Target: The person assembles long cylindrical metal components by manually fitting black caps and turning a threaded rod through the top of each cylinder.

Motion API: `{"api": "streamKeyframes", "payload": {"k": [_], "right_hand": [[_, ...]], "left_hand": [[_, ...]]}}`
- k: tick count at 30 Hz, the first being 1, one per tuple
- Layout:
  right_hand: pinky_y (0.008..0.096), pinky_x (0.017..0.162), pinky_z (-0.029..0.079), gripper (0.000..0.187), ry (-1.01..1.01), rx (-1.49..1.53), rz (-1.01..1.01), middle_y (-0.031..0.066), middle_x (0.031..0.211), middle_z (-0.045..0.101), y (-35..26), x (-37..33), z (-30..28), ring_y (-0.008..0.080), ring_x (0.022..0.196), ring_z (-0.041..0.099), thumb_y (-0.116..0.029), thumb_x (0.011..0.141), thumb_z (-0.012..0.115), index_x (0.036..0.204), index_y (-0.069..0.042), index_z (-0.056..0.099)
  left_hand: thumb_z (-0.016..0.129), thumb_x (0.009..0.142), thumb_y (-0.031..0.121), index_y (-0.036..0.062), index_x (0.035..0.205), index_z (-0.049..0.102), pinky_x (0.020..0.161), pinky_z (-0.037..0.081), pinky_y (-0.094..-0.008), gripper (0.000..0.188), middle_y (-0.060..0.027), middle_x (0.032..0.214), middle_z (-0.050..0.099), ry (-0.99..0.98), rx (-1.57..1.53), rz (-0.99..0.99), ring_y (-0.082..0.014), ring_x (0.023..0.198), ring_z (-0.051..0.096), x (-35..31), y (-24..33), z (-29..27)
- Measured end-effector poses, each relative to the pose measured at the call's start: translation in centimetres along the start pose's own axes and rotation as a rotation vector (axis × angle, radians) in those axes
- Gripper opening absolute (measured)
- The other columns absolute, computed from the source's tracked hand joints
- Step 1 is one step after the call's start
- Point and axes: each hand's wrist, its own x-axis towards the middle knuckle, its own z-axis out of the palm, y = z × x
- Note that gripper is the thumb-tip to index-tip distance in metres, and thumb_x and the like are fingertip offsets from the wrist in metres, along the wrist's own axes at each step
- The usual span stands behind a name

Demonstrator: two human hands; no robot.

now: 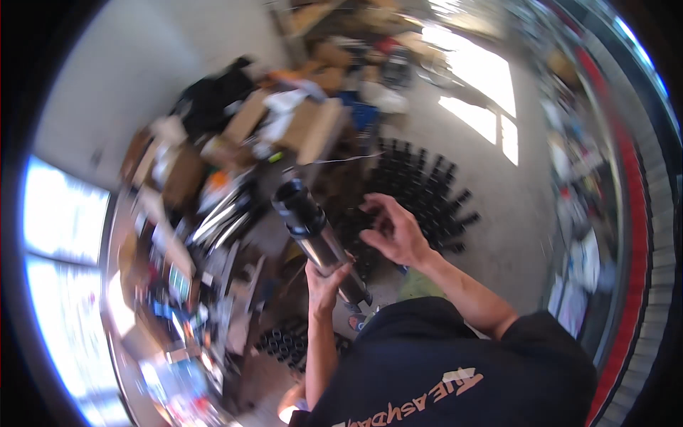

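Note:
My left hand (327, 286) is wrapped round the lower part of a shiny metal tube (321, 248), held at a slant in front of me. A black ribbed collar (302, 212) with an open round mouth sits on the tube's upper end. To the right of the tube, my right hand (395, 233) is raised with its fingers apart and curved, touching nothing. Beyond it, many black cylindrical parts (420, 186) stand packed together on the floor. The picture is smeared by motion, so fine details of the collar do not show.
At left, a cluttered workbench (235, 288) holds tools and a bundle of metal tubes (226, 213). Cardboard boxes (186, 174) are piled behind it. More black rings (281, 341) lie low at left. Bags and loose goods (583, 260) line the right side.

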Motion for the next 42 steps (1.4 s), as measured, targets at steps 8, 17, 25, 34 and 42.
{"api": "streamKeyframes", "payload": {"k": [8,17,25,34,42], "right_hand": [[0.0365,0.073,0.058,0.04,0.397,-0.626,0.192,0.0115,0.096,0.072,0.3,-6.5,-23.1,0.0273,0.079,0.072,-0.028,0.07,0.083,0.101,-0.006,0.069],[0.0527,0.07,0.056,0.056,0.205,-1.038,1.253,0.0233,0.116,0.051,35.1,-16.0,-30.2,0.0451,0.082,0.067,-0.029,0.076,0.075,0.12,-0.009,0.047],[0.0521,0.087,0.054,0.075,0.486,-0.971,1.487,0.0303,0.118,0.059,71.8,-27.2,-29.5,0.0479,0.1,0.064,-0.037,0.075,0.082,0.126,0.003,0.046],[0.0436,0.093,0.054,0.076,0.343,-1.099,1.707,0.0202,0.116,0.07,75.6,-27.9,-30.7,0.0303,0.11,0.067,-0.058,0.074,0.074,0.116,0.005,0.067],[0.0298,0.081,0.046,0.051,-0.157,-0.306,1.114,0.0049,0.118,0.067,48.2,-7.8,-2.3,0.0135,0.1,0.062,-0.043,0.095,0.063,0.132,-0.008,0.057]], "left_hand": [[0.078,0.081,0.008,0.0039,0.146,0.04,0.098,0.046,-0.0377,0.076,-0.013,0.123,0.061,-0.991,0.355,-0.124,-0.0217,0.114,0.058,6.3,-7.3,21.0],[0.063,0.096,0.016,0.0017,0.126,0.059,0.078,0.053,-0.0295,0.033,-0.01,0.103,0.07,-0.624,0.626,-0.672,-0.0168,0.092,0.066,8.2,-27.0,15.5],[0.058,0.094,0.011,0.0021,0.109,0.066,0.056,0.054,-0.0311,0.019,-0.006,0.078,0.065,0.23,0.671,-1.199,-0.0156,0.062,0.062,-8.8,-37.8,-10.5],[0.059,0.094,0.023,0.0025,0.079,0.063,0.046,0.043,-0.0338,0.026,-0.006,0.06,0.06,0.443,0.823,-1.231,-0.0157,0.05,0.058,-19.6,-33.4,-16.0],[0.063,0.082,0.031,0.006,0.116,0.067,0.097,0.051,-0.0466,0.043,-0.0226,0.114,0.069,0.736,0.653,-1.481,-0.0413,0.111,0.063,-37.7,-46.4,-19.2]]}}
